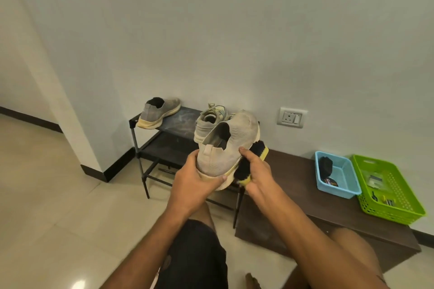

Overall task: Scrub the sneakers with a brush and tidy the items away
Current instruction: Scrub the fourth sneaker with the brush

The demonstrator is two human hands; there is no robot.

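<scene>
I hold a beige knit sneaker [237,138] up in front of me, heel toward me and toe pointing away. My left hand [195,180] grips its heel and sole from below. My right hand [256,171] holds a yellow brush with black bristles [246,164], and the bristles lie against the sneaker's right side. A matching grey sneaker [159,112] stands at the left end of the black shoe rack [173,124]. A laced sneaker [209,122] sits on the rack just behind the one I hold.
A low dark wooden bench [298,185] runs along the wall to the right. On it stand a blue basket [345,192] holding a dark brush and a green basket [399,213] with small items. A wall socket [292,117] sits above. My knees are below.
</scene>
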